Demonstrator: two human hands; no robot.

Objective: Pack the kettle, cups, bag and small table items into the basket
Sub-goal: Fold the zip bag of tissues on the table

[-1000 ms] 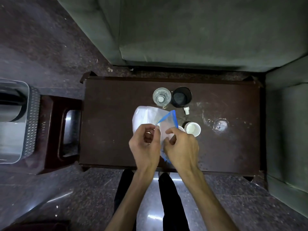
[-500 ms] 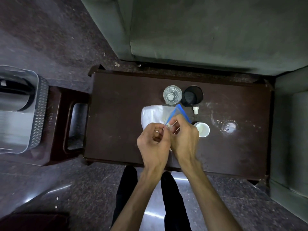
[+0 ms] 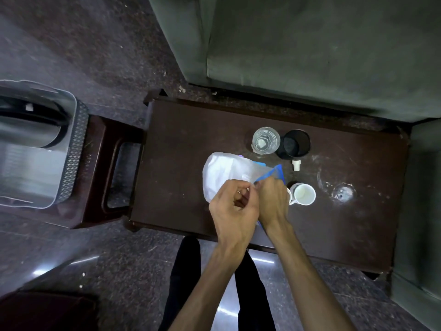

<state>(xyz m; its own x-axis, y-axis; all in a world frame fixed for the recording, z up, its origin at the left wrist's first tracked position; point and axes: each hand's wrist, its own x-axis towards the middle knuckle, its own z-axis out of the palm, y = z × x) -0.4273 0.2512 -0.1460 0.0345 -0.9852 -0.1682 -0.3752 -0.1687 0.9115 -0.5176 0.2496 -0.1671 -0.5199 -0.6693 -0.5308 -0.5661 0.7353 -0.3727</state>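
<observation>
Both hands [image 3: 256,199] on bag [image 3: 224,173], beside white cup [image 3: 303,194].

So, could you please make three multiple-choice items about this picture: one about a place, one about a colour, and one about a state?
1. Where does the basket stand?
A. on the dark table
B. on the stool to the left of the table
C. on the green sofa

2. What colour is the strip along the opening of the bag?
A. blue
B. red
C. yellow

3. What are the two hands doing?
A. both rest flat on the table
B. one lifts the black cup
C. both pinch the bag's opening

Answers:
1. B, the basket sits on the stool, off the table's left end.
2. A, a blue strip edges the bag's mouth.
3. C, the left hand and right hand are closed together on the strip.
</observation>
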